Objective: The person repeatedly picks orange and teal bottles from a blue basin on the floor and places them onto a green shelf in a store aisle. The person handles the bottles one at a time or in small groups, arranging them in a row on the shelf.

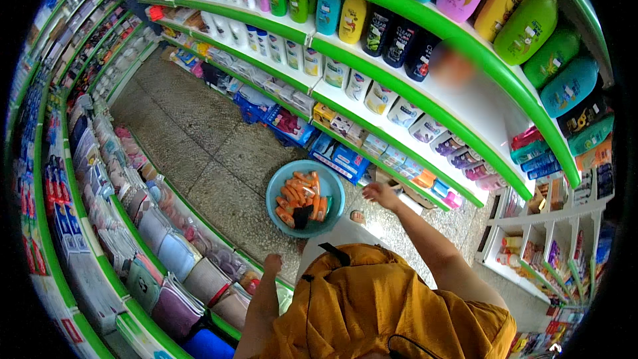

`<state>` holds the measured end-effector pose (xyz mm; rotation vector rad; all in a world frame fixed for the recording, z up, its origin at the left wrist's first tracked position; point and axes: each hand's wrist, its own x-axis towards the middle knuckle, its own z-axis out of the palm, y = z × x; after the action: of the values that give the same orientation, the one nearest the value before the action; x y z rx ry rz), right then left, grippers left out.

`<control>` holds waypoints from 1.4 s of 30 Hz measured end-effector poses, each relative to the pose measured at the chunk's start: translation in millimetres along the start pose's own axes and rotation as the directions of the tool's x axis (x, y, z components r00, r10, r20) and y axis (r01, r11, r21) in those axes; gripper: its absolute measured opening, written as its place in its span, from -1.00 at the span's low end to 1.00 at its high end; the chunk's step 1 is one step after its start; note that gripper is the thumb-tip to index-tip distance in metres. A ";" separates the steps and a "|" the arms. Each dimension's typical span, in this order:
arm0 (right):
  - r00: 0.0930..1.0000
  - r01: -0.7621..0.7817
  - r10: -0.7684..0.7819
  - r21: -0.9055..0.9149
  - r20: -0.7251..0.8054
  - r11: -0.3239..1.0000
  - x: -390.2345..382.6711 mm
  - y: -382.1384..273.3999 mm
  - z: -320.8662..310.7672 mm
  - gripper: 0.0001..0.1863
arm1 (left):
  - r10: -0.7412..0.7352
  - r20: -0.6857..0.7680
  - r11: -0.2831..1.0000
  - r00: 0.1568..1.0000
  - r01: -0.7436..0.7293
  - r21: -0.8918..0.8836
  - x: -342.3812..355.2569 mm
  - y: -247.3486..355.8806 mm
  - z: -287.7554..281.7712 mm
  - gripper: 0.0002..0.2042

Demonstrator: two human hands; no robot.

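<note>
On the floor in front of me stands a round light-blue basin (271, 207) with several orange bottles (292, 193) lying in it. A black cloth-like thing (302, 217) rests among them near the basin's close side. My right hand (381, 195) hangs in the air to the right of the basin, close to the lowest shelf, with its fingers loosely apart and nothing visible in them. My left hand (272, 263) is low at my left side, beside the shelf of packaged cloths; its fingers are too small and turned away to make out.
A green-edged shelf (412, 86) curves along the right, bearing shampoo bottles (399, 43) and lotion bottles (380, 98). Blue packs (339, 156) sit beneath it. On the left, shelving holds folded textiles (173, 302). A stone floor aisle (193, 126) runs between; a white rack (531, 256) stands right.
</note>
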<state>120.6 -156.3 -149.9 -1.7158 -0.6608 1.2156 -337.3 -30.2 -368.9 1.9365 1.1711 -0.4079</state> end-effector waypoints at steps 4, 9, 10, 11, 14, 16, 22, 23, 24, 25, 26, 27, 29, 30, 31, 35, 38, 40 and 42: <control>0.959 -0.261 0.279 -0.226 0.050 0.938 15.2 65.5 45.8 -0.79 | -0.152 -0.087 0.951 0.985 0.122 -0.284 -16.0 5.7 8.8 -0.78; 0.942 -0.143 0.304 -0.652 0.140 0.744 35.7 138.6 62.1 -0.84 | -0.197 -0.034 0.930 0.980 0.176 -0.322 -28.9 61.5 -2.9 -0.72; 0.947 -0.103 0.284 -0.690 0.153 0.716 42.1 144.5 64.8 -0.85 | -0.183 -0.029 0.930 0.983 0.164 -0.328 -28.9 69.5 -1.2 -0.71; 0.952 -0.061 0.258 -0.724 0.164 0.687 49.1 152.8 67.0 -0.85 | -0.212 -0.012 0.908 0.977 0.193 -0.371 -23.1 77.5 4.2 -0.71; 0.932 0.000 0.263 -0.726 0.249 0.687 75.5 249.4 62.2 -0.89 | -0.368 0.134 0.763 0.920 0.381 -0.523 0.1 97.8 20.8 -0.71; 0.912 0.277 0.082 -0.752 0.401 0.598 88.8 256.9 58.0 -0.89 | -0.296 0.140 0.840 0.945 0.327 -0.434 19.3 91.5 44.9 -0.73; 0.918 -0.171 0.351 -0.612 0.185 0.772 147.8 264.4 70.0 -0.90 | -0.018 -0.086 0.971 0.996 0.038 0.238 87.1 39.0 153.7 -0.80; 0.892 -0.349 0.429 -0.389 0.141 0.853 158.2 313.9 59.9 -0.88 | -0.097 -0.095 0.995 0.991 0.099 0.023 97.5 30.5 174.3 -0.78; 0.888 -0.350 0.441 -0.430 0.131 0.832 173.1 336.7 60.1 -0.87 | -0.326 0.025 0.911 0.945 0.322 -0.257 115.5 36.0 165.5 -0.78; 0.885 -0.358 0.453 -0.463 0.108 0.810 185.0 353.9 59.4 -0.84 | -0.488 0.199 0.712 0.850 0.520 -0.472 135.2 45.5 149.9 -0.77; 0.863 -0.420 0.500 -0.444 0.076 0.791 195.5 361.6 65.9 -0.80 | -0.462 -0.033 0.754 0.886 0.373 -0.540 142.5 37.0 164.0 -0.77; 0.836 -0.477 0.547 -0.429 0.046 0.767 207.0 367.8 72.8 -0.75 | -0.425 -0.267 0.792 0.865 0.213 -0.572 151.7 29.1 181.2 -0.77; 0.783 -0.571 0.621 -0.400 -0.005 0.717 230.9 378.6 77.0 -0.60 | -0.535 0.101 0.673 0.839 0.495 -0.549 190.4 33.4 156.1 -0.77; 0.767 -0.607 0.641 -0.303 0.016 0.735 240.9 382.8 89.5 -0.54 | -0.464 -0.064 0.722 0.883 0.335 -0.605 200.1 14.5 176.3 -0.77; 0.751 -0.643 0.660 -0.200 0.026 0.740 250.7 387.5 98.9 -0.48 | -0.379 -0.229 0.761 0.896 0.161 -0.628 210.2 -3.8 200.6 -0.76; 0.655 -0.756 0.755 -0.020 -0.017 0.655 280.8 444.1 126.8 -0.47 | -0.338 -0.188 0.850 0.922 0.213 -0.481 256.3 -22.8 223.6 -0.74; 0.563 -0.826 0.825 0.060 0.049 0.560 294.2 482.9 152.4 -0.36 | -0.240 -0.305 0.906 0.922 0.099 -0.412 285.8 -9.8 215.8 -0.71; 0.641 -0.768 0.767 -0.004 0.010 0.641 301.1 517.5 156.2 -0.32 | -0.174 -0.359 0.932 0.917 0.035 -0.361 313.9 2.4 208.3 -0.68; 0.758 -0.651 0.650 -0.137 -0.057 0.747 303.0 564.4 150.8 -0.31 | -0.127 -0.371 0.940 0.920 -0.009 -0.342 347.0 10.9 203.2 -0.69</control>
<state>52.9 -107.4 -802.7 -2.1719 -0.1225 1.6639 -122.5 11.1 -706.6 1.7206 1.4487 0.1564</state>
